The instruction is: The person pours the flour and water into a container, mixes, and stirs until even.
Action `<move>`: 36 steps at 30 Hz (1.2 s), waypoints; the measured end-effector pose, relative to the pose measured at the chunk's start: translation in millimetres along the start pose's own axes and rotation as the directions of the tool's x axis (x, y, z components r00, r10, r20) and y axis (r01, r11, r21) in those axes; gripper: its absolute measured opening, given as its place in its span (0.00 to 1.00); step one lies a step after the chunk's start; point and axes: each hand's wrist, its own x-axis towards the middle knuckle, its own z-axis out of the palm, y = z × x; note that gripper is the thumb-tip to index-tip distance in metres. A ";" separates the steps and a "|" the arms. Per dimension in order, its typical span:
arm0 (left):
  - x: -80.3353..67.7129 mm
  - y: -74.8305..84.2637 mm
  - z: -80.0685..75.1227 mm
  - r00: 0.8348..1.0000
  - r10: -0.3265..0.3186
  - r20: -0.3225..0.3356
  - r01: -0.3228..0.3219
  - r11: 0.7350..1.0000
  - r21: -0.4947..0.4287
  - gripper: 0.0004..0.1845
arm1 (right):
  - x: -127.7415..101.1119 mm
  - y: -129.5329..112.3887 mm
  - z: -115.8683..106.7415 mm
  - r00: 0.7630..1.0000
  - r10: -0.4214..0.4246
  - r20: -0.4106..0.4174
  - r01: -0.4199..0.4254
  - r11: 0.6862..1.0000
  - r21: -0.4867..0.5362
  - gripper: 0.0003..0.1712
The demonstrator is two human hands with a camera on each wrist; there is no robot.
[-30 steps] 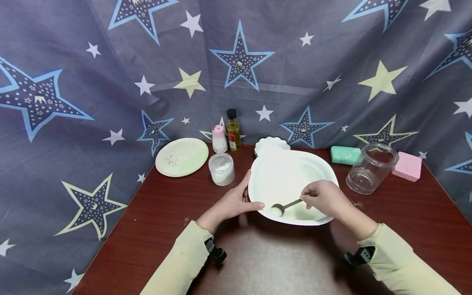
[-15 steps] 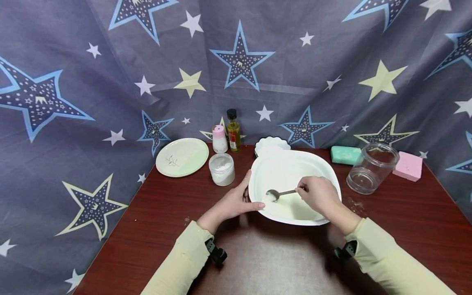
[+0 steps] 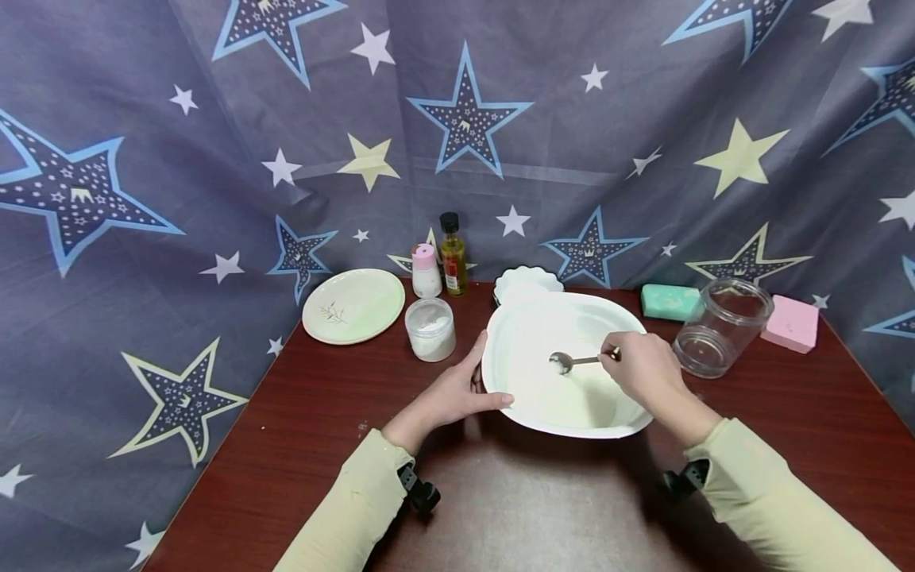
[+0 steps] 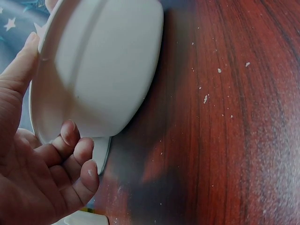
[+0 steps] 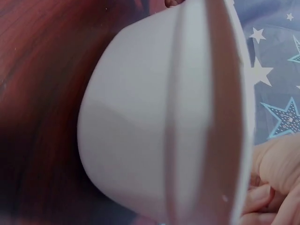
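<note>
White basin (image 3: 557, 421) sits mid-desk (image 3: 322, 429), near the front edge. Left hand (image 3: 446, 395) clamps its left rim, thumb over the lip, fingers curled beneath. Right hand (image 3: 636, 372) pinches the handle of a metal spoon (image 3: 572, 361), whose bowl hangs low inside the basin with white powder on it. Risks: a tilt of the spoon drops powder short of its mark; a brisk stroke could fling powder over the rim, adding to specks already on the desk. The rim-only grip could tip the basin.
</note>
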 end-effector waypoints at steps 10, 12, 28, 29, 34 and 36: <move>0.1 -1.4 0.1 1.000 -0.003 0.003 0.003 1.000 -0.002 0.60 | -11.0 17.2 -22.2 0.997 -0.031 0.077 0.029 0.999 0.020 0.04; 0.3 -1.6 0.2 1.000 -0.002 0.003 0.002 1.000 0.000 0.60 | -13.3 19.1 -25.6 0.994 -0.050 0.094 0.047 0.998 0.028 0.05; 0.1 -1.8 0.2 1.000 -0.004 0.003 0.004 1.000 -0.003 0.60 | -24.3 15.6 -29.1 0.951 -0.171 0.258 0.142 0.982 0.127 0.05; 0.2 -1.9 0.2 1.000 -0.002 0.003 0.002 1.000 -0.006 0.60 | -24.6 14.8 -27.4 0.951 -0.180 0.253 0.149 0.979 0.136 0.05; 0.5 -2.5 0.0 1.000 0.003 0.007 -0.003 1.000 -0.018 0.60 | -25.2 9.1 -15.5 0.959 -0.216 0.184 0.190 0.970 0.149 0.07; 0.6 -2.8 0.0 1.000 0.002 0.008 -0.002 1.000 -0.016 0.60 | -25.4 5.8 -10.5 0.962 -0.226 0.151 0.203 0.967 0.151 0.07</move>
